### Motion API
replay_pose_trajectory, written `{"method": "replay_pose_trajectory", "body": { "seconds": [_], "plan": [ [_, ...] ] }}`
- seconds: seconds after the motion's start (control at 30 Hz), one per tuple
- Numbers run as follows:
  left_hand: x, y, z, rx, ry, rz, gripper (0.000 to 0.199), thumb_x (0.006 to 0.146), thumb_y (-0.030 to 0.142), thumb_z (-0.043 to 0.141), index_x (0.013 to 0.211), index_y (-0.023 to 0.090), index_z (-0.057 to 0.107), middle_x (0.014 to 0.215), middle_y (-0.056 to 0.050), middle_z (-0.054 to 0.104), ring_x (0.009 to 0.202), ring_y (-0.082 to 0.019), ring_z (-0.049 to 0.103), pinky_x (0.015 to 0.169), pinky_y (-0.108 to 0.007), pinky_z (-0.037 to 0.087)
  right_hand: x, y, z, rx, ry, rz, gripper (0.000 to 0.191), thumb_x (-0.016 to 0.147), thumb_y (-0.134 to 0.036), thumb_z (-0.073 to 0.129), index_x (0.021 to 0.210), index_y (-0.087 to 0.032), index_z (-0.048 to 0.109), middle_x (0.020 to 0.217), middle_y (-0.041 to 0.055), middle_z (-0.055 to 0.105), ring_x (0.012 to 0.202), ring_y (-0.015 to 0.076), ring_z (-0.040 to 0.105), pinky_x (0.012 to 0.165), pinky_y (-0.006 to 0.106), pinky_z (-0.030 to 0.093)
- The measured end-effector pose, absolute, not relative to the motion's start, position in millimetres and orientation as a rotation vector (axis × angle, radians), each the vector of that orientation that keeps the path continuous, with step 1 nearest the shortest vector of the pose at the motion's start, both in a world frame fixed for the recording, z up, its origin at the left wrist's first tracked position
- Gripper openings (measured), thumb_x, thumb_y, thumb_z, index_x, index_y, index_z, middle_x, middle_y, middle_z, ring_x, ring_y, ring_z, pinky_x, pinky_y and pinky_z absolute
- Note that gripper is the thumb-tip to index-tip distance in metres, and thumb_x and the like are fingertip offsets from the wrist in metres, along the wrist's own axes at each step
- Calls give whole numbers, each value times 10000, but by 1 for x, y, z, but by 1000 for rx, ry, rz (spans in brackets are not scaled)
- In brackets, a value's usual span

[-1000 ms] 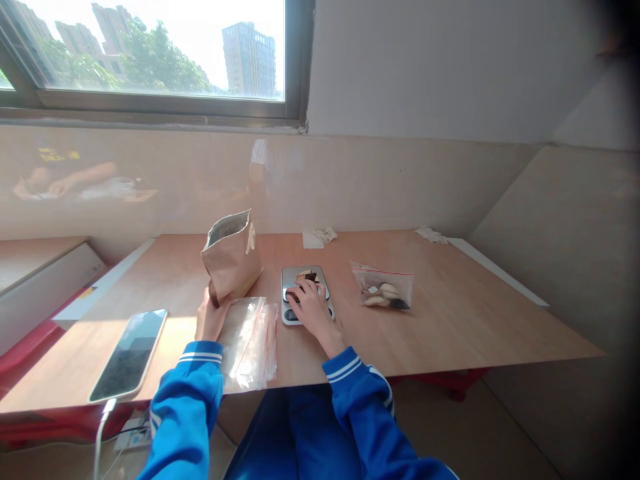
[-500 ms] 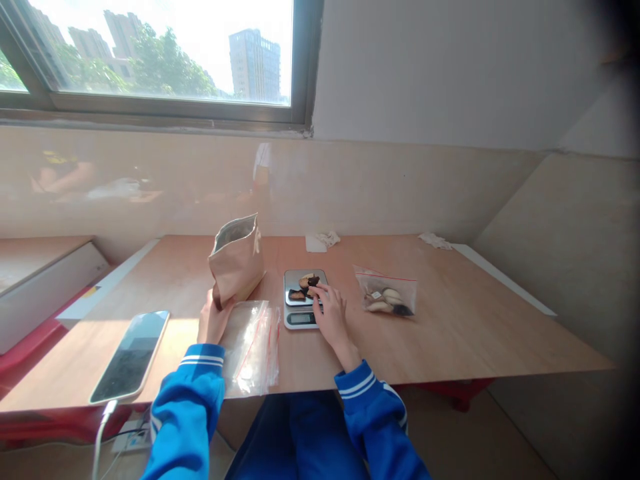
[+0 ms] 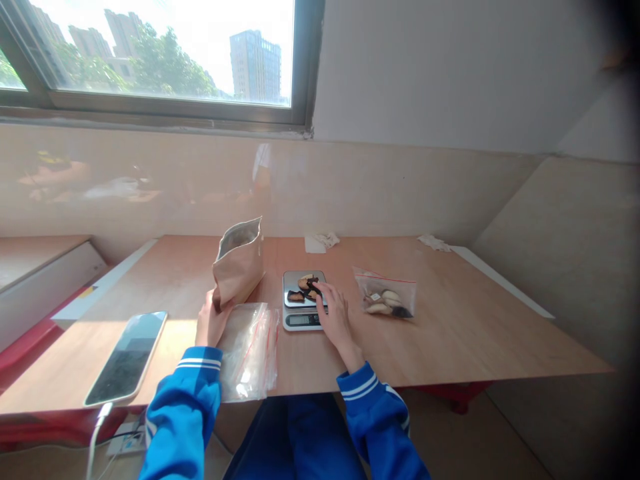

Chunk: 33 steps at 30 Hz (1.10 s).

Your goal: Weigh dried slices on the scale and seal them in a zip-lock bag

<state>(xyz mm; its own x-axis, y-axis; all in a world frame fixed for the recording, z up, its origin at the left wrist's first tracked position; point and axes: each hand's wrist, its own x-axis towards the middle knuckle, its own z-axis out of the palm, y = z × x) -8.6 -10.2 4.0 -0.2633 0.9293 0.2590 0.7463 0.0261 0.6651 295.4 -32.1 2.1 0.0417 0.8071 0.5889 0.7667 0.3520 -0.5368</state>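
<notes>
1. Weighing out pieces, by the look of it: right hand (image 3: 335, 319) reaches over the near right corner of the kitchen scale (image 3: 303, 299), fingertips pinching a dark piece (image 3: 314, 287) among the few dried pieces on the pan.
2. Fingers of that hand bent and closed round the dark piece, thumb hidden beneath; whether lifting it or setting it down cannot be told.
3. Left hand (image 3: 209, 323) rests at the foot of the open brown paper pouch (image 3: 239, 267), fingers curled against its lower corner, apparently steadying it upright; how firm the grip is cannot be seen.
4. Pouch stands just left of the scale, mouth open and tilted a little to the right.
5. Stack of empty clear zip bags (image 3: 250, 350) with red seal lines lies at the near table edge, between the two sleeves.
6. One filled zip bag (image 3: 385, 299) lies to the right of the scale, holding pale and dark pieces.
7. Next move, as a judgement: calls for a light fingertip hold and a glance at the scale's display while adjusting the load.
8. Phone (image 3: 127, 358) lies dark-screened at the near left, cable plugged in.
9. Writing: none legible. Display digits too small to read; no brand visible on pouch, bags or phone.
</notes>
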Motion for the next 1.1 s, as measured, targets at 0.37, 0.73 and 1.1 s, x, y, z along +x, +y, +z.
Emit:
{"method": "replay_pose_trajectory", "body": {
  "seconds": [0.37,0.73,1.1],
  "plan": [
    [-7,-12,7,1728,2023,1076,555,832,461,497,1312,202,394,1145,-128,628,1038,-310,613,828,-398,482,276,-12,8,-1438,-1846,67,381,941,-224,362,1274,-198,545,1333,113,554,1256,245,444,1021,467,335],
    [-9,-12,6,1741,2023,1077,547,824,479,507,1294,215,413,1090,-116,650,997,-313,630,792,-383,489,293,-11,9,-1568,-1803,149,367,929,-211,382,1259,-201,542,1266,133,593,1211,275,487,996,523,331],
    [-8,-16,8,1733,1924,1137,436,784,345,583,1202,250,508,1008,-48,695,918,-241,654,794,-313,482,232,-75,86,-970,-1803,145,359,942,-166,347,1263,-207,501,1250,87,564,1228,182,465,1063,395,376]
  ]
}}
